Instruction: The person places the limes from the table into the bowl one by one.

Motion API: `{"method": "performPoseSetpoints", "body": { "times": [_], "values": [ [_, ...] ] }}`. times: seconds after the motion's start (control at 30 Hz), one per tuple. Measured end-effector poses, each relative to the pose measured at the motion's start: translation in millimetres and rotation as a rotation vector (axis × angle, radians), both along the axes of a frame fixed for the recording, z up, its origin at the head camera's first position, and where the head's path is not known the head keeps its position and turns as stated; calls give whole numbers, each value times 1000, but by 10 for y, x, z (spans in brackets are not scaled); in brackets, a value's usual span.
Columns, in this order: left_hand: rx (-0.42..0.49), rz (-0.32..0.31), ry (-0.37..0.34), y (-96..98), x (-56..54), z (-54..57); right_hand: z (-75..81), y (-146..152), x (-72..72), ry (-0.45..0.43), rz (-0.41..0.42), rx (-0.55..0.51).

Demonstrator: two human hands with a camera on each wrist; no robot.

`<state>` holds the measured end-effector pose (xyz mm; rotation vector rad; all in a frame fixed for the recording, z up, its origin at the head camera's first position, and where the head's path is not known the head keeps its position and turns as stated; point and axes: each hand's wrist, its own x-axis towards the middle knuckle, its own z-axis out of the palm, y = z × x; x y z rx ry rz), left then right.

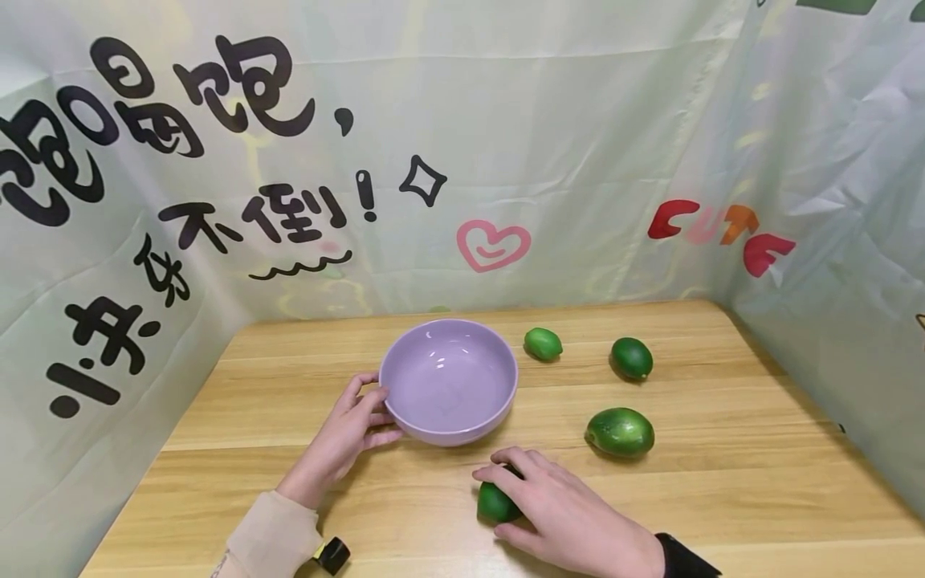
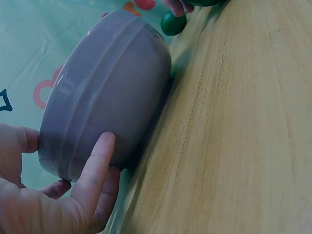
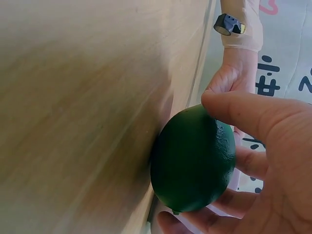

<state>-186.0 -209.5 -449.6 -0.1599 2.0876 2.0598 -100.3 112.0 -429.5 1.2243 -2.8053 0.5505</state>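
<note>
A lilac bowl point(image 1: 448, 381) with nothing in it stands upright on the table. My left hand point(image 1: 354, 421) touches its left side with spread fingers; in the left wrist view the fingers point(image 2: 100, 163) lie along the outer wall. Just in front of the bowl, to its right, my right hand point(image 1: 560, 510) grips a dark green lime point(image 1: 497, 503), its fingers over the top and thumb on the near side. The right wrist view shows this lime point(image 3: 192, 161) close to the wood, a small stem nub at its end.
Right of the bowl lie a small bright green lime point(image 1: 543, 343), a dark green lime point(image 1: 632, 358) and a larger glossy oval green fruit point(image 1: 620, 433). Printed cloth point(image 1: 578, 144) surrounds the wooden table point(image 1: 751, 449) at the back and both sides.
</note>
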Motion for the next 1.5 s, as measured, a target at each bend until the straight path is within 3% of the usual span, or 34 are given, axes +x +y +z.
{"method": "performPoseSetpoints", "body": {
  "times": [1.5],
  "values": [
    [20, 7, 16, 21, 16, -7, -18, 17, -45, -103, -19, -14]
  ]
}}
